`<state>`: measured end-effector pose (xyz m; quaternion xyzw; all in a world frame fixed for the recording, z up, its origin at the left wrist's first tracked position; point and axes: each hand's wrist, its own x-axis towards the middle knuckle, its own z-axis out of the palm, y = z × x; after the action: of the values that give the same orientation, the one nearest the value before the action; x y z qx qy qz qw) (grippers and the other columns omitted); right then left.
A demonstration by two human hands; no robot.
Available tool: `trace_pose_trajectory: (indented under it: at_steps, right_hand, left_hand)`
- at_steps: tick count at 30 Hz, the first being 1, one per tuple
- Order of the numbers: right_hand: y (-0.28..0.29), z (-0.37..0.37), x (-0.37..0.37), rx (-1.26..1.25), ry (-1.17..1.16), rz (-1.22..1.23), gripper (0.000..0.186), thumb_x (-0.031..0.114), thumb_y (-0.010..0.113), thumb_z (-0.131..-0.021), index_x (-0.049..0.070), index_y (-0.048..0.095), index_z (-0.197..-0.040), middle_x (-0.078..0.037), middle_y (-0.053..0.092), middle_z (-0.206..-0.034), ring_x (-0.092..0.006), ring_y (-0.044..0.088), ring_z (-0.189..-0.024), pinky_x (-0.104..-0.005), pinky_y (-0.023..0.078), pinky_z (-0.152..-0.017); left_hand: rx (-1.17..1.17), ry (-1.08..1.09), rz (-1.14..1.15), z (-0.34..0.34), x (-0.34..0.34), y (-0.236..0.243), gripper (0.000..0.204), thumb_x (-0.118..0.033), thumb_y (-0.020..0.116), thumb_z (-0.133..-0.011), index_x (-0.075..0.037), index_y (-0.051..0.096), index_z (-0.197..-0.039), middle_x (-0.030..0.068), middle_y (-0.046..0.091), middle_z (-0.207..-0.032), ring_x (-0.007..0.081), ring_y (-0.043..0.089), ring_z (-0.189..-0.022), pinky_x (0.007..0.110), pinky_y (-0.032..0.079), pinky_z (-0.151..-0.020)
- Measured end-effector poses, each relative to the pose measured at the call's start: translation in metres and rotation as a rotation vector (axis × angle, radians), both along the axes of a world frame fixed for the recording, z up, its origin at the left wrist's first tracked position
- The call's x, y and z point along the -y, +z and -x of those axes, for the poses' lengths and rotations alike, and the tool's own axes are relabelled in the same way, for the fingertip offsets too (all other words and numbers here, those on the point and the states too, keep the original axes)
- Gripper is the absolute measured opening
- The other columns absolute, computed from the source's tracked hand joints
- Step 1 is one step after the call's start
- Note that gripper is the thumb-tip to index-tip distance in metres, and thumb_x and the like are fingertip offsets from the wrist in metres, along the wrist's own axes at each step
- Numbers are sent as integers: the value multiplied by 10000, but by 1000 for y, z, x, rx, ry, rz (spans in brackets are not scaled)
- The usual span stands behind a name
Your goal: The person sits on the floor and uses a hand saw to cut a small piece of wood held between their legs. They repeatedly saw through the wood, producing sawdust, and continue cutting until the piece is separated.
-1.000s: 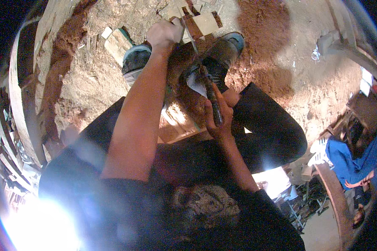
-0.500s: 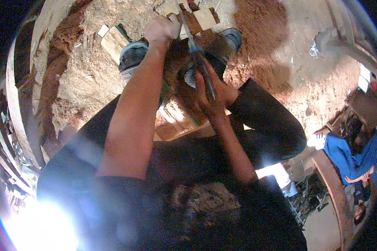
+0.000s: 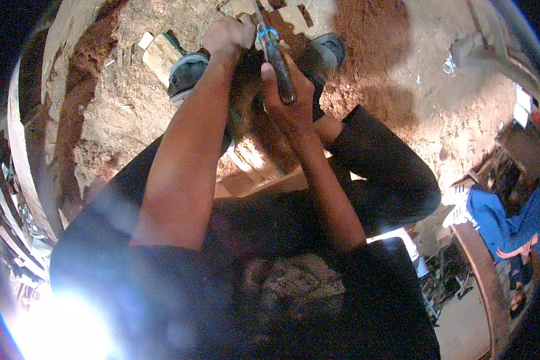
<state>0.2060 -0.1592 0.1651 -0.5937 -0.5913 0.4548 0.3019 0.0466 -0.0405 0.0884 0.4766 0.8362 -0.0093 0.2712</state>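
My right hand (image 3: 295, 99) is closed round the dark handle of a long thin-bladed hand tool (image 3: 280, 72) with a blue band where the handle meets the blade. The narrow metal blade points away from me, up to the top edge of the view, and I see it nearly edge-on. Just left of the blade, my left hand (image 3: 227, 36) is closed in a fist, palm down; what it grips is hidden under the fingers. Both hands are between my sandalled feet, over a dark, shadowed patch.
Wood blocks lie around my feet: one (image 3: 162, 59) beside the left sandal (image 3: 187, 73), another (image 3: 294, 19) near the right sandal (image 3: 329, 51). Reddish sawdust (image 3: 372, 66) covers the ground at right. A board (image 3: 252, 159) lies between my legs. A person in blue (image 3: 501, 222) is far right.
My right hand and the tool have moved forward, away from my body, so the handle is now close beside my left hand. The left hand has shifted only slightly forward.
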Motion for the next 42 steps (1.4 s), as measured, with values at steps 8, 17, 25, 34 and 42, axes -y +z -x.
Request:
trace_pose_trajectory:
  at_steps: [8,17,25,34,42]
  right_hand:
    - [-13,-41,64,-22,-46,-81,446,165,608,-1026,-66,547,-1403,-243,707,-1228,-291,709,-1132,-380,539,-963]
    - [-23,-23,74,42,-167,-231,405,188,620,-1027,-23,590,-1372,-246,730,-1135,-280,745,-1007,-402,574,-843]
    - [-15,-12,18,69,-21,-51,447,199,580,-1044,-38,554,-1422,-213,734,-1163,-238,732,-918,-381,573,-821]
    - [-10,0,-8,53,4,-70,460,197,536,-1059,-53,519,-1445,-212,733,-1175,-291,736,-892,-401,576,-798]
    - [-17,-47,73,15,-25,-52,452,189,556,-1056,-44,533,-1443,-216,682,-1300,-289,669,-1175,-384,502,-1019]
  left_hand:
    - [4,29,-1,-13,-9,2,691,-530,389,-934,31,762,-1084,306,712,-1138,443,696,-1109,489,531,-986]
    - [19,71,7,-8,-10,-16,692,-537,377,-945,15,763,-1103,290,722,-1129,420,705,-1107,490,537,-974]
    - [6,31,-13,1,-5,-28,668,-494,371,-950,29,757,-1103,292,723,-1118,430,713,-1082,497,552,-950]
    - [-6,36,-56,1,-8,-33,638,-467,389,-940,32,769,-1055,307,724,-1088,453,716,-1054,513,558,-935]
    - [41,73,-26,-8,-6,-14,629,-454,386,-936,24,764,-1092,304,716,-1128,434,704,-1096,501,542,-961]
